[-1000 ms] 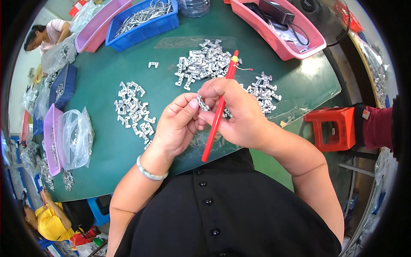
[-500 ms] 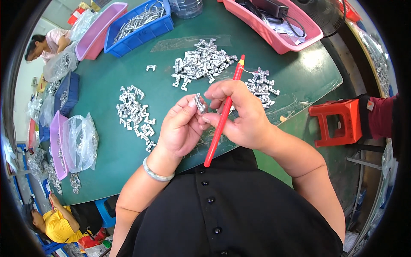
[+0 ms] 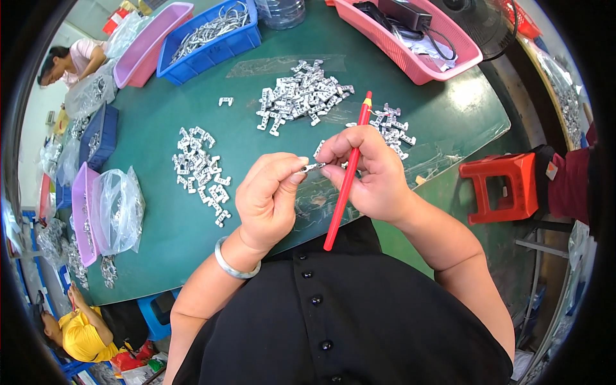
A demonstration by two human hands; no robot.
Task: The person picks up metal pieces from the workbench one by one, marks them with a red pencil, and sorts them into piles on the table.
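Observation:
My left hand [image 3: 269, 199] and my right hand [image 3: 366, 173] meet above the green table [image 3: 179, 231], both pinching one small silver metal part [image 3: 313, 167] between their fingertips. A long red pencil-like stick [image 3: 347, 178] also lies in my right hand, slanting from its tip near the far pile down toward my chest. Piles of the same small silver parts lie on the table: one far ahead [image 3: 300, 96], one to the left [image 3: 200, 170], one behind my right hand [image 3: 393, 127]. A silver bangle [image 3: 232, 263] circles my left wrist.
A blue bin [image 3: 212, 35] of metal pieces and pink trays [image 3: 417, 38] stand at the table's far side. Clear bags of parts [image 3: 119, 208] and a purple tray [image 3: 83, 218] sit at the left edge. A red stool [image 3: 504, 186] is on the right. Other people sit at upper left and lower left.
My hands have drawn slightly apart and toward me, and the small part is now held out between both sets of fingertips.

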